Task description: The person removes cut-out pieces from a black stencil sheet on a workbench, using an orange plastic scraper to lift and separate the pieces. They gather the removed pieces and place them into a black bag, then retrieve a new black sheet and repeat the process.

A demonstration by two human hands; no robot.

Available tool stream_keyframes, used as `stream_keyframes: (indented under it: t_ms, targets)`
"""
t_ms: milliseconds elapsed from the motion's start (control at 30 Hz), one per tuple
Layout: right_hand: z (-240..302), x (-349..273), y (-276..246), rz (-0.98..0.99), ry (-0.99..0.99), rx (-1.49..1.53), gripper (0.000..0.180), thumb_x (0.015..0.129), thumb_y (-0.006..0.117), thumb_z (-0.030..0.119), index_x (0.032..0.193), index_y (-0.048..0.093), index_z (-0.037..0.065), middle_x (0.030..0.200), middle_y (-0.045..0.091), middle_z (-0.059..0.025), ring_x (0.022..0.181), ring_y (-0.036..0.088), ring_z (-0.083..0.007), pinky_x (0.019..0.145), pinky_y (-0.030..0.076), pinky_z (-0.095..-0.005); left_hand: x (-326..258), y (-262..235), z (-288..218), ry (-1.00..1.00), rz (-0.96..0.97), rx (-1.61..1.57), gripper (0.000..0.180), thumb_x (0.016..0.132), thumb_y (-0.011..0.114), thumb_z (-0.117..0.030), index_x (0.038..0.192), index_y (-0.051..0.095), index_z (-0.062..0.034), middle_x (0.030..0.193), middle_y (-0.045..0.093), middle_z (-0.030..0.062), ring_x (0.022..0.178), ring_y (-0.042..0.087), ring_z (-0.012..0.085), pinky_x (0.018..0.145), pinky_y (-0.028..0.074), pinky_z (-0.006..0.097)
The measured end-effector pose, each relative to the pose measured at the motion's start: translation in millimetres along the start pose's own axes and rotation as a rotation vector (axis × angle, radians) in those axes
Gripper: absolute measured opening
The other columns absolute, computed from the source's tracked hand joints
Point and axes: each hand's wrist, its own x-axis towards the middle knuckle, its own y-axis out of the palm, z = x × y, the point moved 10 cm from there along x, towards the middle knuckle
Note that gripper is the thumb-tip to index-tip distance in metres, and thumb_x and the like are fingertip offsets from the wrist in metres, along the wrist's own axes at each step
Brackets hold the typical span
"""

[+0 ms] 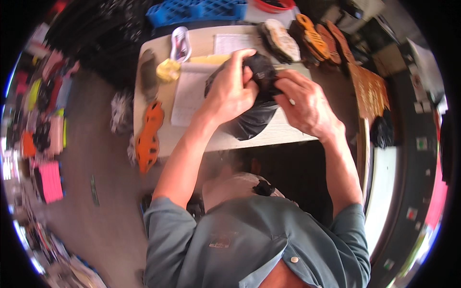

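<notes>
Both grips (232,92) (306,103) curled inward, pinching black bag (263,79).

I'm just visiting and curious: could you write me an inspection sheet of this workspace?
Surface: pale wood-look table, with white printed papers.
Things in hand: soft, black, bag-like item; its contents can't be made out.
Clutter: orange, sole-shaped piece with openings; crumpled yellow piece; cream sole with dark edging; bright orange patterned sole.
Grips: bare left hand holds the black item; bare right hand pinches its right side.
Cables: nothing seen.
Surroundings: blue plastic lattice object beyond the table; grey floor to the left.
</notes>
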Motion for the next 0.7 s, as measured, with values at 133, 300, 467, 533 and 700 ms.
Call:
stream_keyframes:
  t_ms: [133, 300, 467, 533, 700]
  targets:
    - [18.5, 0.5, -2.0, 0.081, -0.134, 0.025, 0.018, 0.076, 0.073, -0.003, 0.09, 0.063, -0.002, 0.1, 0.064, -0.0162, 0.095, 0.066, -0.0363, 0.084, 0.057, -0.0454, -11.9, 35.9, 9.4, -0.07, 0.17, 0.11, 0.105, 0.08, 0.074, 0.0, 0.168, 0.02, -0.0098, 0.114, 0.069, 0.0256, 0.101, 0.071, 0.042, 0.092, 0.057, 0.049]
    - [19.1, 1.3, 0.6, 0.211, -0.227, 0.066, 0.026, 0.076, 0.074, -0.007, 0.102, 0.069, -0.007, 0.108, 0.066, -0.0208, 0.101, 0.065, -0.041, 0.092, 0.056, -0.047, -17.0, 49.6, -13.6, 0.157, -0.107, 0.114, 0.078, 0.078, 0.081, -0.006, 0.15, 0.051, -0.009, 0.125, 0.072, 0.0197, 0.117, 0.072, 0.037, 0.099, 0.057, 0.041]
    - [-33.4, 25.3, -8.5, 0.12, 0.032, 0.237, 0.022, 0.096, 0.073, 0.006, 0.117, 0.074, -0.001, 0.115, 0.071, -0.0157, 0.1, 0.073, -0.0314, 0.087, 0.059, -0.0403, -14.3, 63.2, -10.3, 0.234, -0.123, 0.196, 0.065, 0.078, 0.083, -0.009, 0.136, 0.055, -0.0011, 0.122, 0.068, 0.021, 0.113, 0.068, 0.0408, 0.1, 0.056, 0.047]
    - [-52.2, 28.4, 14.8, 0.224, 0.185, 0.222, 0.023, 0.1, 0.074, 0.009, 0.12, 0.075, -0.001, 0.116, 0.072, -0.0129, 0.094, 0.072, -0.0234, 0.08, 0.057, -0.031, -13.2, 70.5, -0.8, 0.189, -0.022, 0.282, 0.07, 0.078, 0.085, -0.012, 0.134, 0.05, 0.0108, 0.124, 0.066, 0.0277, 0.117, 0.066, 0.0429, 0.102, 0.055, 0.048]
    - [-54.2, 28.3, 17.3, 0.04, 0.182, 0.116, 0.021, 0.097, 0.078, 0.014, 0.113, 0.078, 0.0, 0.112, 0.074, -0.0127, 0.088, 0.073, -0.0239, 0.076, 0.058, -0.0332, -14.9, 56.1, 4.4, 0.164, -0.033, 0.195, 0.078, 0.08, 0.084, -0.01, 0.143, 0.041, 0.0075, 0.118, 0.067, 0.0283, 0.109, 0.069, 0.045, 0.095, 0.057, 0.049]
